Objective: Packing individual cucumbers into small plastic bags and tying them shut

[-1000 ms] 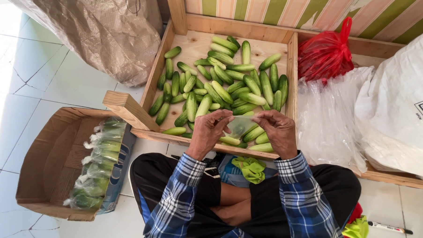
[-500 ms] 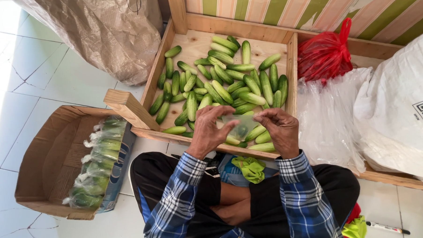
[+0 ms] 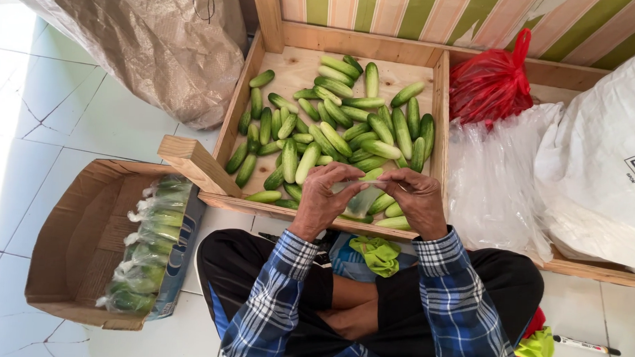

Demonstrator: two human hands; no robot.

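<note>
Head view, person seated cross-legged on a white tiled floor (image 3: 66, 127). Both hands raised over the near edge of a wooden crate (image 3: 441, 112) holding loose cucumbers (image 3: 333, 130). Left hand (image 3: 324, 200) and right hand (image 3: 417, 199) each pinch one side of a small clear plastic bag (image 3: 362, 195), fingers curled narrow on its upper edge; the bag hangs between them, just above the crate's near rail. Whether the bag holds anything: cannot tell.

Left of the person: open cardboard box (image 3: 68, 261) with bagged cucumbers (image 3: 146, 243) lined along its right wall. Right of the crate: a stack of clear plastic bags (image 3: 497, 185), a tied red plastic bag (image 3: 491, 82), a large white sack (image 3: 603, 164). A green cloth (image 3: 378, 252) lies in the lap.
</note>
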